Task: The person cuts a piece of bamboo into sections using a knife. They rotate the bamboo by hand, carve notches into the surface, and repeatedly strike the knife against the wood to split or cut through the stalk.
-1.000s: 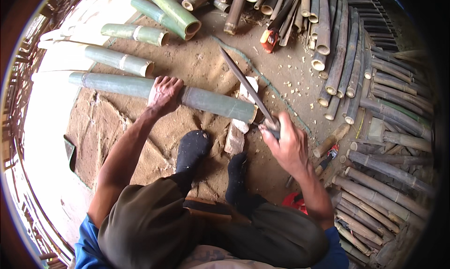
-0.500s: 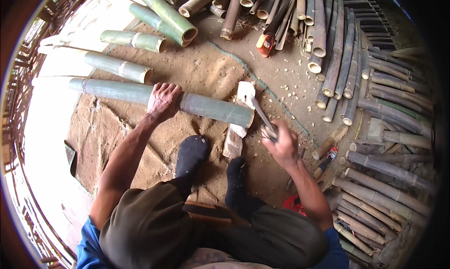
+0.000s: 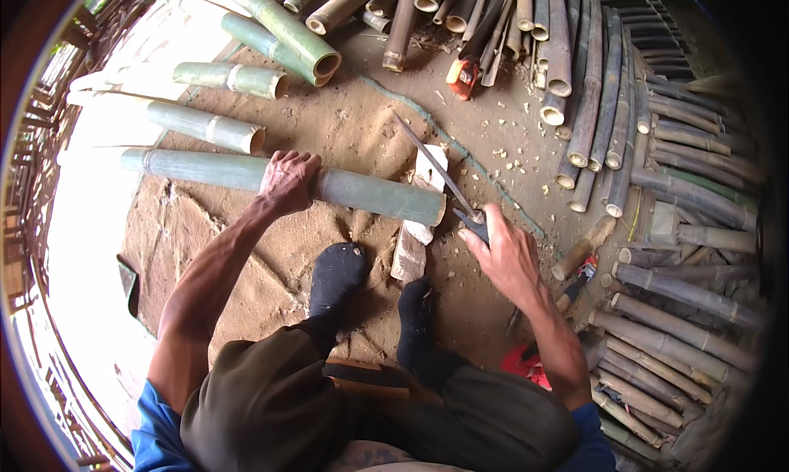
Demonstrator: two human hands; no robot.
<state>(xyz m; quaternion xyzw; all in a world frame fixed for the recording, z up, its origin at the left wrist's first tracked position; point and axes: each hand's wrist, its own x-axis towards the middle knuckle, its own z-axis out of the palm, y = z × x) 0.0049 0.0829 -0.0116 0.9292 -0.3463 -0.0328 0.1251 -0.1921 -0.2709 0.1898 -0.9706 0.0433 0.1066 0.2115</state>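
Observation:
A thick green bamboo pole (image 3: 374, 195) lies crosswise in front of me. My left hand (image 3: 289, 182) is wrapped round it near its middle, beside a node. The pole's right end rests over a pale wooden block (image 3: 409, 256) on the ground. My right hand (image 3: 505, 252) is closed round the dark handle of a long knife (image 3: 434, 164). Its narrow blade slants up and left, past the pole's cut end and over the far part of the block. Blade and pole look apart, though the height between them is hard to judge.
Several green bamboo pieces (image 3: 234, 79) lie at the far left. Stacks of brown bamboo (image 3: 585, 94) fill the back and right. An orange-and-black tool (image 3: 462, 77) stands near the back. My dark-socked feet (image 3: 341, 276) are on brown sacking (image 3: 246, 250), with chips scattered to the right.
The knife's blade has swung, now pointing far and left with its full length showing. My right hand has shifted slightly right and nearer. My left hand keeps its hold on the pole.

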